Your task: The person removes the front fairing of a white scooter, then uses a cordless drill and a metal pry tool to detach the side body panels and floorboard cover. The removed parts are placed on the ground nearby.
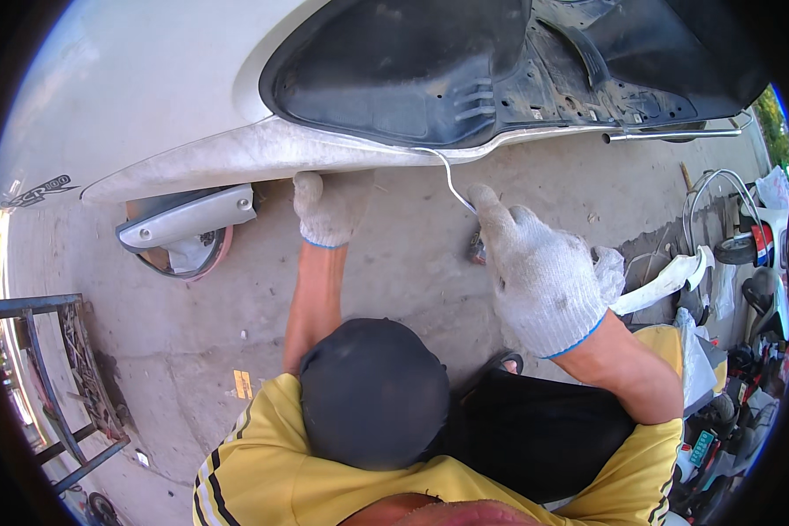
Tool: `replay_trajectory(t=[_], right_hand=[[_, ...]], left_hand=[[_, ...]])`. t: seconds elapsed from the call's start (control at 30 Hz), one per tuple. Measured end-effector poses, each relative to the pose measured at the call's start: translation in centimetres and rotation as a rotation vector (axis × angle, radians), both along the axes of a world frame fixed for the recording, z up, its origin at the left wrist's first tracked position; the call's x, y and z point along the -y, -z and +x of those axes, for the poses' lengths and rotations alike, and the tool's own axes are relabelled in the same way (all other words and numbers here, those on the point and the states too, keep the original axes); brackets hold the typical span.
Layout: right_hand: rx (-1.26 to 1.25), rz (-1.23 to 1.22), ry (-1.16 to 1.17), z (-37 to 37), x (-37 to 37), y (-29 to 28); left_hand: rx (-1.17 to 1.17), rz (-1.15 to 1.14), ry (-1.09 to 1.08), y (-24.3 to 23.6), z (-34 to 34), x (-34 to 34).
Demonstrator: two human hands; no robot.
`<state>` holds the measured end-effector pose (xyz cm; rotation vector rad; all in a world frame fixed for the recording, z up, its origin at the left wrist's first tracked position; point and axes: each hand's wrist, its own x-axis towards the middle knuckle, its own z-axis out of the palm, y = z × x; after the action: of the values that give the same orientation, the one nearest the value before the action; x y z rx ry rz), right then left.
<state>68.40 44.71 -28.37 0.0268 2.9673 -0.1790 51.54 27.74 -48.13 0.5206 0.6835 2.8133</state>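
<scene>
A white scooter body panel (263, 145) with a dark footwell (394, 70) spans the upper part of the head view. My left hand (326, 210), in a white knitted glove, grips its lower edge; the thumb shows, while the other fingers are partly hidden underneath. From that edge a thin white strip (451, 180) curves down, pulled away from the panel at this end. Its lower end meets the fingertips of my right hand (543, 276), also gloved and closed on it in a pinch. My bent knee (373, 394), in black cloth, sits between my arms.
Below the panel, at left, is a silver and black scooter part (188, 219). A metal frame (48, 351) stands at the left rim. Plastic parts, a curved white piece (662, 282) and other clutter lie at right. A chrome tube (675, 134) runs along the upper right. The floor (237, 324) is concrete.
</scene>
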Motion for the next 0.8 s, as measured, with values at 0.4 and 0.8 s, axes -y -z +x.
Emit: replay_trajectory(t=[0.4, 0.8], right_hand=[[-0.207, 0.235, -0.559, -10.6, -6.8, -5.1], [-0.214, -0.266, 0.196, -0.7, -12.4, -1.9]], left_hand=[[0.027, -0.010, 0.018, 1.2, 0.1, 1.0], [0.000, -0.050, -0.032, 1.2, -0.8, 1.5]])
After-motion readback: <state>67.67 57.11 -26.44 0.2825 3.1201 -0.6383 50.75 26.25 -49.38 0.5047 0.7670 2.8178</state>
